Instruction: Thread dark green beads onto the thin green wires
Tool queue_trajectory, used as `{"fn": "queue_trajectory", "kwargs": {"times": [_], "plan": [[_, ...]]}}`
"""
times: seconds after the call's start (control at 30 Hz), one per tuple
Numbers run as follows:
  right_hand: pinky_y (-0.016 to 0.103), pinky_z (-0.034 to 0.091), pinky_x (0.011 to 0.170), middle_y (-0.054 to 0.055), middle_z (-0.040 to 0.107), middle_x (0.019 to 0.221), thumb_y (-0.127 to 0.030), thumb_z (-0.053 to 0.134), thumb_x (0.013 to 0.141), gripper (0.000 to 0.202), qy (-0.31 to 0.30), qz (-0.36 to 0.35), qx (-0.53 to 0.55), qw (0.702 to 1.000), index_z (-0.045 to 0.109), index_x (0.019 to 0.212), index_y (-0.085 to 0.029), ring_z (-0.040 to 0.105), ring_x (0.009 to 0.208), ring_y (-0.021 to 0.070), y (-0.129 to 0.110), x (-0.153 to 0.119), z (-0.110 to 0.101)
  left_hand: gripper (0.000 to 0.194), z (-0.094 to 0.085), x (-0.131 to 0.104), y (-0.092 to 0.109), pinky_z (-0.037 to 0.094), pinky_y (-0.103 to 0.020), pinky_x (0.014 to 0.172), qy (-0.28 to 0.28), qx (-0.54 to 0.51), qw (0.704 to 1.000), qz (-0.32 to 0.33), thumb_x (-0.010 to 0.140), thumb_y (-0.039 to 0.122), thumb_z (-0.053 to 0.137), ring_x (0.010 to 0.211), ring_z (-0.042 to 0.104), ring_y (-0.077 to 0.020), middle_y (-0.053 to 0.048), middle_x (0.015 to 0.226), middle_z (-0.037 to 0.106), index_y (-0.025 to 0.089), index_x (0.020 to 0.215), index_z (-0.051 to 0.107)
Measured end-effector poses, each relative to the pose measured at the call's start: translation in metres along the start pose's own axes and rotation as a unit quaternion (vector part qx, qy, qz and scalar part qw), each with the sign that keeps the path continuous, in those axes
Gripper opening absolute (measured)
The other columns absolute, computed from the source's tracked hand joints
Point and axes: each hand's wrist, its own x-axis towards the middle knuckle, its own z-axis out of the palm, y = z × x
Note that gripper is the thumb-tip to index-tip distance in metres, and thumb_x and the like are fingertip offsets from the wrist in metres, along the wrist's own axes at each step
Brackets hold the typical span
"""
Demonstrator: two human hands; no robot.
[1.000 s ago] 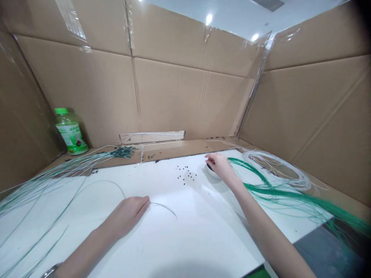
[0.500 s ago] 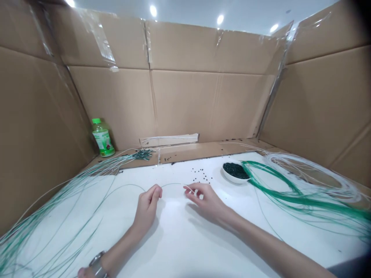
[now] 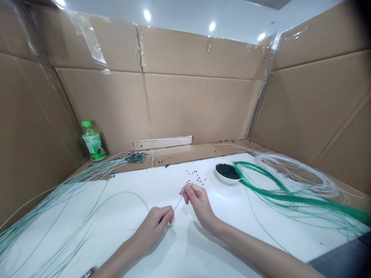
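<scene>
A thin green strand (image 3: 178,202) runs straight and slanted between my two hands over the white table (image 3: 185,251). My left hand (image 3: 156,227) is closed on it, knuckles up, and more of the strand arcs away to the left. Slightly higher, my right hand (image 3: 200,204) pinches the strand between thumb and fingers; whatever else sits in the fingertips is hidden. Beyond the right hand stands a white bowl (image 3: 227,180) filled with small dark green pieces (image 3: 228,170). Several loose dark bits (image 3: 197,175) lie scattered left of the bowl.
Green and white strands (image 3: 66,193) spread along the left side, with dark green ends (image 3: 137,157) bunched at the back. A green-capped bottle (image 3: 94,144) stands at the back left. Coils of green strands (image 3: 269,195) and white strands (image 3: 313,175) lie right. Cardboard walls (image 3: 179,104) surround the table.
My hands have come closer together, the left one lower and turned knuckles up. The strand between them went from a shallow curve to a short slanted line. My right fingers have closed up.
</scene>
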Motion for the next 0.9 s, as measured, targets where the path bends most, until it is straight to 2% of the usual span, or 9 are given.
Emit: {"fn": "queue_trajectory", "kwargs": {"times": [0.03,0.1,0.2,0.3,0.4,0.57,0.73,0.9], "plan": [[0.025,0.035,0.056,-0.003,0.04,0.054,-0.05,0.043,0.088,0.043,-0.006,-0.006,-0.003,1.0,0.053,0.062,-0.017,0.038,0.054,0.0101,0.0,0.0,-0.001,0.037,0.001,-0.001,0.002,0.03,-0.024,0.06,-0.016,-0.001,1.0,-0.001,0.092,0.035,0.032,0.059,0.039,-0.0122,0.003,0.059,0.042,0.017,0.063,0.044],[0.026,0.033,0.059,-0.003,0.037,0.058,-0.051,0.039,0.09,0.045,-0.023,-0.02,-0.011,0.999,0.044,0.059,-0.018,0.037,0.057,0.0106,0.0,-0.001,-0.002,0.03,0.0,-0.001,0.006,0.035,-0.025,0.066,-0.01,-0.015,1.0,0.009,0.091,0.035,0.037,0.069,0.048,-0.0144,-0.001,0.073,0.054,0.017,0.074,0.054],[0.027,0.033,0.067,-0.001,0.039,0.066,-0.05,0.037,0.092,0.045,-0.065,-0.038,-0.021,0.997,0.039,0.06,-0.018,0.039,0.064,0.0119,-0.001,-0.006,-0.001,0.025,-0.003,0.002,0.008,0.039,-0.027,0.078,0.065,-0.063,0.995,0.042,0.09,0.036,0.043,0.085,0.054,-0.0174,-0.005,0.091,0.059,0.018,0.09,0.06],[0.027,0.033,0.072,0.0,0.04,0.069,-0.046,0.034,0.094,0.043,-0.133,-0.04,-0.03,0.99,0.039,0.061,-0.018,0.04,0.069,0.0132,-0.002,-0.014,0.001,0.02,-0.006,0.004,0.008,0.041,-0.028,0.081,0.125,-0.147,0.978,0.081,0.089,0.032,0.049,0.087,0.056,-0.018,-0.006,0.089,0.06,0.017,0.09,0.063],[0.028,0.032,0.075,0.0,0.04,0.068,-0.044,0.033,0.095,0.042,-0.204,-0.032,-0.043,0.977,0.038,0.062,-0.019,0.04,0.073,0.0145,-0.002,-0.021,0.003,0.016,-0.005,0.003,0.008,0.044,-0.028,0.077,0.145,-0.225,0.957,0.112,0.085,0.03,0.056,0.083,0.058,-0.0167,-0.005,0.086,0.059,0.017,0.089,0.066],[0.03,0.03,0.081,-0.001,0.036,0.069,-0.043,0.029,0.096,0.04,-0.263,-0.012,-0.066,0.962,0.031,0.064,-0.019,0.035,0.074,0.0147,-0.005,-0.024,0.003,0.015,-0.002,0.0,0.013,0.045,-0.025,0.072,0.148,-0.258,0.948,0.113,0.08,0.029,0.063,0.077,0.057,-0.0143,-0.005,0.08,0.057,0.015,0.08,0.069],[0.03,0.032,0.079,0.0,0.034,0.074,-0.048,0.027,0.095,0.041,-0.305,0.008,-0.071,0.95,0.031,0.065,-0.019,0.034,0.076,0.0147,-0.007,-0.023,0.001,0.016,-0.002,0.0,0.014,0.044,-0.023,0.063,0.125,-0.293,0.943,0.098,0.078,0.029,0.065,0.068,0.055,-0.0114,-0.003,0.076,0.055,0.014,0.073,0.067],[0.031,0.035,0.076,-0.001,0.033,0.071,-0.048,0.025,0.095,0.043,-0.336,0.026,-0.07,0.939,0.03,0.064,-0.019,0.035,0.075,0.0146,0.0,-0.025,0.0,0.018,-0.004,0.002,0.01,0.043,-0.023,0.065,0.1,-0.306,0.944,0.079,0.077,0.029,0.066,0.067,0.054,-0.0109,-0.002,0.071,0.054,0.013,0.07,0.064]]}}
